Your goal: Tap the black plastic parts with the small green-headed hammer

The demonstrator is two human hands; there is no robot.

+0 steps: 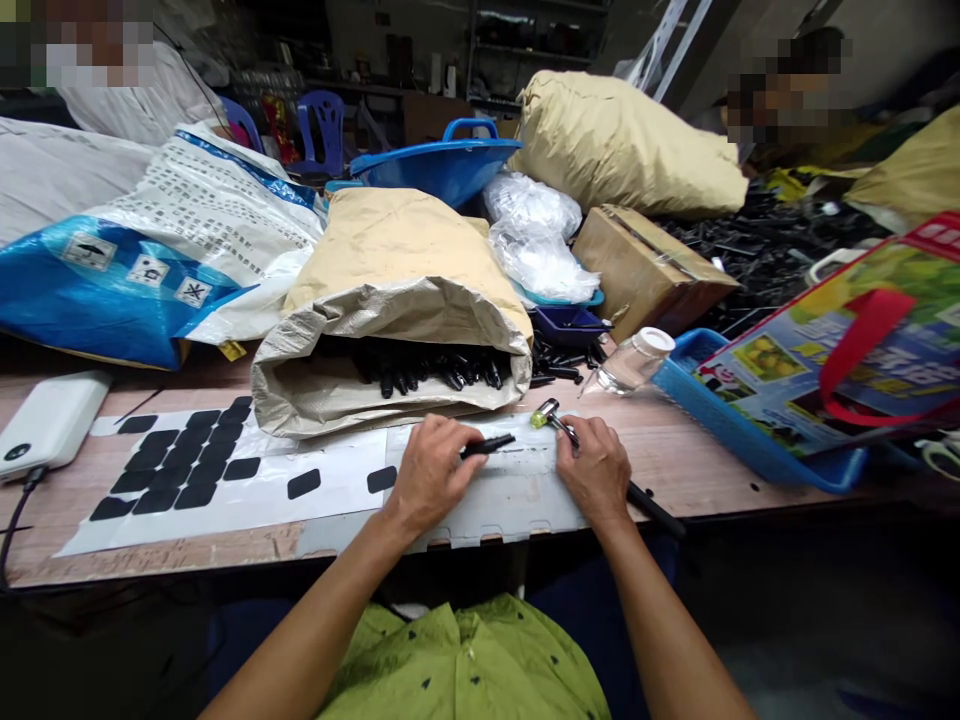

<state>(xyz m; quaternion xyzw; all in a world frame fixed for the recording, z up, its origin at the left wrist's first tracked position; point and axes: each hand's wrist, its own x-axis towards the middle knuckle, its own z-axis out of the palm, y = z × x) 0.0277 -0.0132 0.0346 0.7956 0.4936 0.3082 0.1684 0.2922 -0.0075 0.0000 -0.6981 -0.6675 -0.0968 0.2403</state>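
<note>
My left hand (433, 468) is closed on a short black tube-like piece (489, 445), which points to the right above a grey board (517, 490). In my right hand (595, 465) is a small hammer (550, 412) with a shiny metal head and a yellow-green face. Its black handle (656, 510) runs under the palm and sticks out past the table's front edge. The hammer head is a little to the right of the black piece, apart from it. Just behind both hands lies an open paper-covered woven sack (405, 260) with many black pieces (435, 368) inside its mouth.
At left, a white sheet (255, 500) carries several black rounded patches beside a white power bank (52, 425). A clear jar (634, 362), a blue basket (765, 430) and a cardboard box (649, 265) stand at right. Two people are at the far sides.
</note>
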